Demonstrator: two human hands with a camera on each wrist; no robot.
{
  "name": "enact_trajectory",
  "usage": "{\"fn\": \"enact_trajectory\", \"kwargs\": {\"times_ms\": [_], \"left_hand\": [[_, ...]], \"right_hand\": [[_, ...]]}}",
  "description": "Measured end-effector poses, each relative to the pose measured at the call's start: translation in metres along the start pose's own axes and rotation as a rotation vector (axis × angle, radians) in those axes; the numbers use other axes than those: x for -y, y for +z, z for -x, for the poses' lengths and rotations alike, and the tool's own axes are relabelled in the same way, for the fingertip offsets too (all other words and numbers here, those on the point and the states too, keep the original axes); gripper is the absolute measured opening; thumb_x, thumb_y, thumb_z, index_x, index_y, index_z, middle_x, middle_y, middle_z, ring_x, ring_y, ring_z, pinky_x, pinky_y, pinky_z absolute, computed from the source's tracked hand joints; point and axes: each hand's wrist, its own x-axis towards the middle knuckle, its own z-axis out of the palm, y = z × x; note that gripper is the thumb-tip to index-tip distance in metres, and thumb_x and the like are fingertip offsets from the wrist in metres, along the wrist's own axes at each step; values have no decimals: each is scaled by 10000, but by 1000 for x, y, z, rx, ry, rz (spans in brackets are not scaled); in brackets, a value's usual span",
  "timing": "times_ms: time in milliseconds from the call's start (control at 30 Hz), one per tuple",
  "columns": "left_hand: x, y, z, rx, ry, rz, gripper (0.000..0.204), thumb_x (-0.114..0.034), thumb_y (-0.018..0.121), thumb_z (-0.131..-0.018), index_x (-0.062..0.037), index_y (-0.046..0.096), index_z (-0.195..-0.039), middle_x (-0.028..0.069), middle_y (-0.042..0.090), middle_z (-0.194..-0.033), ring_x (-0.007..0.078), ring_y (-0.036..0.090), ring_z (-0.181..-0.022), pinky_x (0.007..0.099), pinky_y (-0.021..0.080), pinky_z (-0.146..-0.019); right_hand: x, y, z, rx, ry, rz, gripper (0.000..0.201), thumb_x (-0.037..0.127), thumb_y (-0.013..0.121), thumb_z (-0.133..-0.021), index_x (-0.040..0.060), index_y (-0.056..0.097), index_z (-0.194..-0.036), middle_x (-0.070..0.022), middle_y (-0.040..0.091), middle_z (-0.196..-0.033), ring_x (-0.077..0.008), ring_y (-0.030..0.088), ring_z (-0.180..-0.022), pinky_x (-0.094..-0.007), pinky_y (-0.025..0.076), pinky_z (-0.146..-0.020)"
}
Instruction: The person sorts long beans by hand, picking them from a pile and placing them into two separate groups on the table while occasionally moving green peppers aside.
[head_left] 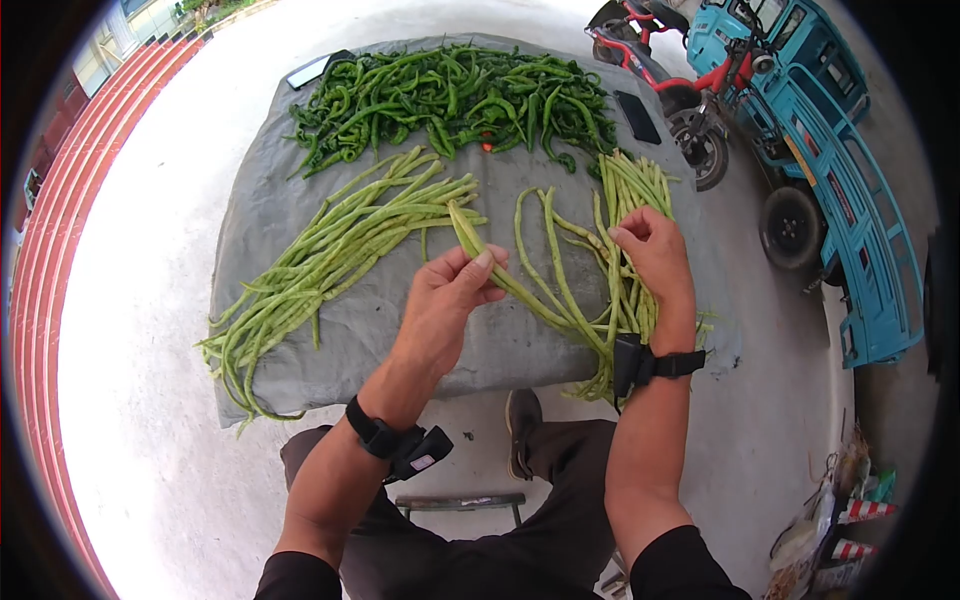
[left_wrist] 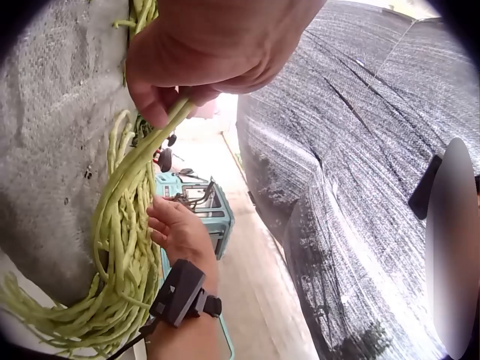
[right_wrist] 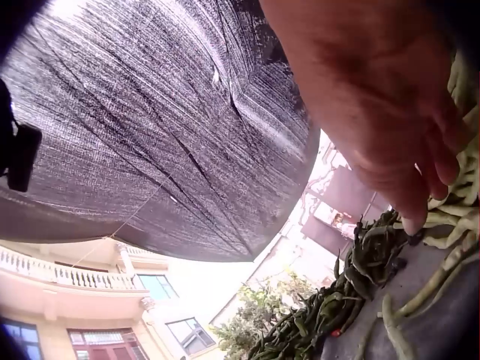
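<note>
In the head view my left hand pinches a few long beans between thumb and fingers, raised over the grey cloth. Their other ends trail down to the right into a pile of long beans. The left wrist view shows the same held beans running from my fingers to that pile. My right hand hovers over the pile with its fingers loosely bent, and no bean shows in its grasp. In the right wrist view its fingertips are close above the beans. Another bunch of long beans lies on the left.
Green chili peppers are heaped at the far side of the cloth-covered table. A dark phone lies right of them, another phone at the far left corner. A blue three-wheeler is parked at the right.
</note>
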Motion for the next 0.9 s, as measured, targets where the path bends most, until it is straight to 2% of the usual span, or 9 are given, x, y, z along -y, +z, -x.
{"fn": "enact_trajectory", "kwargs": {"times_ms": [33, 133, 333, 433, 500, 533, 567, 700, 900], "left_hand": [[0, 0, 0, -2, -1, -11, 268, -253, 634, -1099, -29, 732, -1208, 40, 721, -1097, 138, 665, -1019, 322, 542, -937], [5, -2, 1, -14, -44, -12, 277, -270, 647, -1092, -31, 731, -1206, 40, 718, -1101, 138, 659, -1029, 325, 536, -938], [6, -5, -3, -13, -35, 0, 284, -277, 650, -1090, -31, 728, -1207, 39, 707, -1112, 138, 643, -1035, 324, 533, -934], [6, -6, -4, -11, -31, 1, 284, -278, 650, -1090, -31, 728, -1208, 36, 705, -1103, 137, 641, -1025, 322, 537, -926], [6, -6, -4, -14, -33, 0, 285, -278, 649, -1090, -32, 730, -1206, 34, 705, -1101, 137, 641, -1021, 321, 540, -921], [6, -5, -4, -16, -33, -1, 284, -278, 649, -1090, -32, 731, -1206, 34, 706, -1102, 137, 641, -1022, 320, 541, -919], [5, -5, -4, -19, -33, -2, 284, -279, 648, -1090, -33, 732, -1205, 33, 706, -1104, 137, 642, -1022, 320, 542, -917], [5, -5, -4, -34, -34, -10, 279, -282, 646, -1091, -39, 736, -1197, 29, 707, -1108, 135, 646, -1020, 320, 541, -920], [3, -5, -5, -29, -38, -22, 271, -286, 644, -1093, -54, 739, -1194, 26, 704, -1108, 133, 640, -1026, 325, 531, -932]], "right_hand": [[-1, -2, 3, -57, 19, 127, 320, 267, 883, -820, 27, 707, -937, -104, 739, -841, -256, 714, -823, -400, 548, -754], [-5, 3, 9, -45, 33, 367, 370, 236, 913, -755, 21, 659, -914, -104, 704, -829, -226, 674, -770, -383, 528, -717], [-2, 11, 11, -20, 35, 536, 418, 244, 936, -706, 29, 680, -957, -130, 719, -853, -302, 700, -822, -446, 549, -763], [-17, 10, 5, 2, 15, 500, 412, 220, 925, -746, 26, 708, -1038, -89, 717, -850, -224, 680, -760, -371, 545, -704], [-20, -2, 0, 53, 116, 109, 438, 205, 934, -747, 15, 718, -1076, -67, 719, -874, -199, 673, -772, -355, 545, -704], [-6, -9, 2, 78, 167, -84, 451, 198, 938, -747, 10, 723, -1096, -56, 720, -886, -186, 670, -778, -348, 545, -704], [7, -18, 9, 94, 198, -208, 339, 150, 887, -823, 12, 729, -1090, 25, 670, -867, -62, 569, -699, -236, 468, -621], [6, -28, 11, 205, 78, -469, 221, 137, 815, -918, 50, 716, -1095, 53, 649, -850, -28, 524, -654, -217, 418, -578], [22, -19, 13, 343, -8, -538, 196, 146, 829, -919, 75, 663, -998, 66, 624, -843, -22, 541, -712, -211, 426, -605]]}}
